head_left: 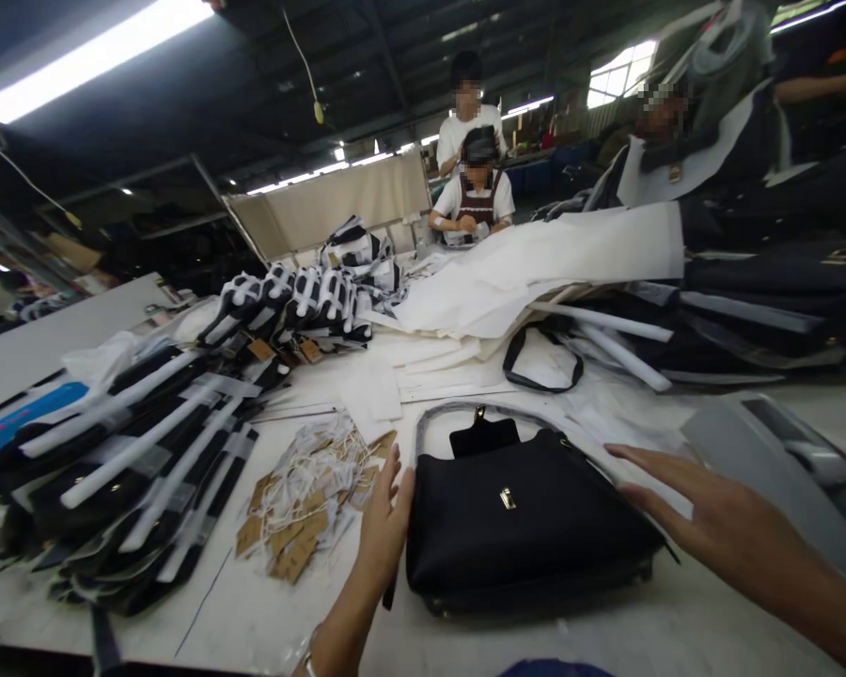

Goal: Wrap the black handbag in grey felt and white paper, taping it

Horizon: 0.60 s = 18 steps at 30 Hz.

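Note:
A black handbag (pixel 528 517) stands upright on the white table, its gold clasp facing me and its flap and wrapped handle at the back. At the bag's left side is my left hand (pixel 387 517), fingers extended and holding nothing; whether it touches the bag is hard to tell. My right hand (pixel 691 498) is off the bag's right side, fingers spread and nothing in them. Left of my left hand lies a heap of brown and white tags with strings (pixel 306 503).
Stacked black bags with white wrapped handles (pixel 148 451) fill the left. White sheets (pixel 528 268) and a loose black strap (pixel 511 362) lie behind the handbag. Dark bags (pixel 768 291) and a grey device (pixel 782 470) stand at the right. Two people are at the far end.

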Each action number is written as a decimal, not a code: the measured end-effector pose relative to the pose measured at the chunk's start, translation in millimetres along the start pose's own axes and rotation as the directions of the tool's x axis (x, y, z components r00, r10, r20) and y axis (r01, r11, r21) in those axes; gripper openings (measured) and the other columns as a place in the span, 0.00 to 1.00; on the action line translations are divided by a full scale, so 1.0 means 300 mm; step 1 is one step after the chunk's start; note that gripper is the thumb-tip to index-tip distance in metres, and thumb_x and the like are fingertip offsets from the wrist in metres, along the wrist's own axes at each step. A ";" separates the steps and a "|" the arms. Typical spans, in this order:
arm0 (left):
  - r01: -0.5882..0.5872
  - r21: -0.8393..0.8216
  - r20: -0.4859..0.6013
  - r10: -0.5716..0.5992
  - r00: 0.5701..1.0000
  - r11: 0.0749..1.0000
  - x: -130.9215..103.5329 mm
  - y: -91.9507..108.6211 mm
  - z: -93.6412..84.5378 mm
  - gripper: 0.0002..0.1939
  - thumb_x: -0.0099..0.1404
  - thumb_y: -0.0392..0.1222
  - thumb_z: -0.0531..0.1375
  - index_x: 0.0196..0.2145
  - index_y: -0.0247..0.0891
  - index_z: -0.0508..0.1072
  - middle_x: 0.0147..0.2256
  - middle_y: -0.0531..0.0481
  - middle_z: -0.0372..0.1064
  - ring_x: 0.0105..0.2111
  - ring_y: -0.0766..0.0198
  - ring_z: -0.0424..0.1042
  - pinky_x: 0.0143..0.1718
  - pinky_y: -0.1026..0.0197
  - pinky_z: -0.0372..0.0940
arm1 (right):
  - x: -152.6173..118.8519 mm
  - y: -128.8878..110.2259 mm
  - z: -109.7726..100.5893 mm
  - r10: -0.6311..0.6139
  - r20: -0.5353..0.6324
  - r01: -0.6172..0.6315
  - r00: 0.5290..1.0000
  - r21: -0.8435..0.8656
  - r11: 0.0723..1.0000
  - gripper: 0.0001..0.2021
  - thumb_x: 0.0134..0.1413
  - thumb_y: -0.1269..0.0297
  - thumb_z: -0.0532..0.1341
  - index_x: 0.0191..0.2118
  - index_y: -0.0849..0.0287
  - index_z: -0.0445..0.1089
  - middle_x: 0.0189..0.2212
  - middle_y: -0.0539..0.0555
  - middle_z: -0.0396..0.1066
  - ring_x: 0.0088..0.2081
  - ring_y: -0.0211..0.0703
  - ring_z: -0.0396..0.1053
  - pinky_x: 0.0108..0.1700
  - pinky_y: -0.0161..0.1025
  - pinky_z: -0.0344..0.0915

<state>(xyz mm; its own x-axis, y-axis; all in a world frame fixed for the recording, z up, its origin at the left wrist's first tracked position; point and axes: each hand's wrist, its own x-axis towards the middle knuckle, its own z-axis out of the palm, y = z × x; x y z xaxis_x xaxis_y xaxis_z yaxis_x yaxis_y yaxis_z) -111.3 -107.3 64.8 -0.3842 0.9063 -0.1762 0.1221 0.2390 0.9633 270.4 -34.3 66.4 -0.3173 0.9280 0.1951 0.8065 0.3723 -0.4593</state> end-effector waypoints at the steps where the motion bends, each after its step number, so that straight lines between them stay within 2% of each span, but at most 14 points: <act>1: -0.144 0.132 0.042 0.140 0.989 0.981 -0.026 0.017 -0.003 0.32 0.69 0.56 0.58 0.66 0.44 0.60 0.69 0.45 0.54 0.69 0.51 0.49 0.70 0.45 0.43 | -0.004 -0.033 -0.013 -0.173 -0.009 0.173 0.985 -0.007 0.985 0.28 0.61 0.43 0.57 0.63 0.47 0.67 0.60 0.55 0.69 0.58 0.65 0.68 0.60 0.63 0.65; 2: -0.308 0.262 0.149 0.278 0.949 0.914 -0.054 0.034 -0.001 0.31 0.70 0.56 0.58 0.66 0.46 0.60 0.68 0.46 0.55 0.69 0.50 0.52 0.70 0.44 0.45 | -0.004 -0.069 -0.021 -0.340 0.023 0.340 0.940 -0.011 0.940 0.29 0.62 0.45 0.59 0.66 0.45 0.63 0.62 0.53 0.66 0.61 0.62 0.65 0.63 0.62 0.61; 3: -0.472 0.360 0.301 0.378 0.875 0.805 -0.081 0.051 0.007 0.31 0.69 0.57 0.58 0.66 0.48 0.60 0.67 0.46 0.57 0.68 0.49 0.54 0.69 0.42 0.46 | 0.001 -0.103 -0.023 -0.477 0.080 0.479 0.876 -0.008 0.878 0.32 0.61 0.47 0.61 0.68 0.44 0.58 0.65 0.52 0.62 0.64 0.61 0.62 0.66 0.62 0.57; 4: -0.608 0.406 0.463 0.419 0.781 0.683 -0.105 0.065 0.019 0.34 0.67 0.59 0.59 0.67 0.51 0.59 0.67 0.47 0.56 0.68 0.47 0.54 0.69 0.41 0.47 | 0.009 -0.133 -0.018 -0.571 0.140 0.577 0.809 -0.005 0.817 0.36 0.60 0.48 0.63 0.70 0.44 0.52 0.66 0.52 0.59 0.65 0.60 0.59 0.67 0.62 0.55; 5: -0.701 0.411 0.591 0.415 0.691 0.583 -0.124 0.075 0.036 0.38 0.64 0.62 0.62 0.68 0.53 0.57 0.68 0.47 0.54 0.68 0.46 0.53 0.69 0.39 0.46 | 0.019 -0.157 -0.008 -0.626 0.192 0.638 0.755 0.002 0.770 0.41 0.58 0.48 0.65 0.72 0.45 0.48 0.67 0.53 0.56 0.67 0.60 0.56 0.68 0.63 0.53; 6: -0.763 0.408 0.679 0.392 0.621 0.502 -0.138 0.080 0.054 0.44 0.60 0.63 0.65 0.68 0.54 0.54 0.69 0.46 0.51 0.69 0.44 0.50 0.69 0.37 0.45 | 0.029 -0.174 0.007 -0.656 0.228 0.672 0.719 0.009 0.740 0.44 0.56 0.48 0.67 0.72 0.46 0.45 0.68 0.54 0.55 0.67 0.61 0.55 0.67 0.63 0.53; 7: -0.798 0.415 0.731 0.362 0.578 0.437 -0.145 0.079 0.072 0.48 0.57 0.62 0.68 0.69 0.54 0.51 0.70 0.46 0.48 0.69 0.42 0.48 0.68 0.34 0.45 | 0.037 -0.183 0.025 -0.670 0.249 0.689 0.699 0.015 0.724 0.46 0.54 0.49 0.68 0.73 0.47 0.44 0.69 0.55 0.53 0.67 0.61 0.54 0.67 0.62 0.55; 9: -0.819 0.455 0.768 0.311 0.560 0.351 -0.147 0.060 0.102 0.53 0.55 0.57 0.71 0.70 0.56 0.48 0.71 0.45 0.46 0.69 0.40 0.47 0.66 0.31 0.48 | 0.047 -0.178 0.070 -0.686 0.268 0.708 0.677 0.018 0.706 0.46 0.52 0.53 0.70 0.72 0.46 0.46 0.69 0.54 0.53 0.67 0.60 0.55 0.66 0.60 0.58; 11: -0.826 0.485 0.774 0.299 0.558 0.286 -0.142 0.021 0.119 0.48 0.60 0.47 0.70 0.69 0.60 0.48 0.70 0.48 0.49 0.68 0.41 0.52 0.65 0.33 0.54 | 0.042 -0.152 0.120 -0.702 0.279 0.731 0.655 -0.002 0.682 0.43 0.54 0.62 0.67 0.71 0.44 0.48 0.69 0.52 0.55 0.66 0.58 0.57 0.64 0.58 0.62; 13: -0.844 0.482 0.783 0.316 0.536 0.236 -0.142 -0.030 0.123 0.41 0.67 0.40 0.64 0.69 0.63 0.48 0.69 0.51 0.52 0.66 0.44 0.57 0.64 0.38 0.58 | 0.022 -0.121 0.168 -0.709 0.289 0.749 0.643 -0.043 0.662 0.40 0.56 0.72 0.62 0.71 0.42 0.49 0.68 0.49 0.56 0.65 0.56 0.59 0.63 0.57 0.64; 15: -0.857 0.471 0.784 0.347 0.515 0.208 -0.148 -0.082 0.120 0.36 0.71 0.37 0.58 0.68 0.63 0.48 0.68 0.52 0.53 0.66 0.45 0.58 0.63 0.40 0.60 | -0.007 -0.095 0.210 -0.703 0.301 0.751 0.644 -0.076 0.655 0.40 0.56 0.77 0.58 0.71 0.43 0.48 0.68 0.50 0.55 0.65 0.55 0.59 0.62 0.58 0.65; 18: -0.860 0.459 0.788 0.346 0.509 0.222 -0.161 -0.135 0.113 0.34 0.71 0.35 0.57 0.68 0.62 0.51 0.69 0.52 0.52 0.67 0.45 0.55 0.63 0.38 0.58 | -0.046 -0.074 0.238 -0.674 0.314 0.717 0.669 -0.034 0.696 0.41 0.55 0.79 0.55 0.71 0.43 0.47 0.68 0.51 0.54 0.67 0.55 0.57 0.63 0.60 0.63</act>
<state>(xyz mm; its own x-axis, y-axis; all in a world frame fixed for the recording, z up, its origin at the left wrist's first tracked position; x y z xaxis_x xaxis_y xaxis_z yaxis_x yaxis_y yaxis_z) -66.5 -149.0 27.5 0.5676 0.8190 0.0836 0.7777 -0.5667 0.2721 221.3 -54.7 12.1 -0.9122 0.3738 0.1677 0.3510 0.9242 -0.1506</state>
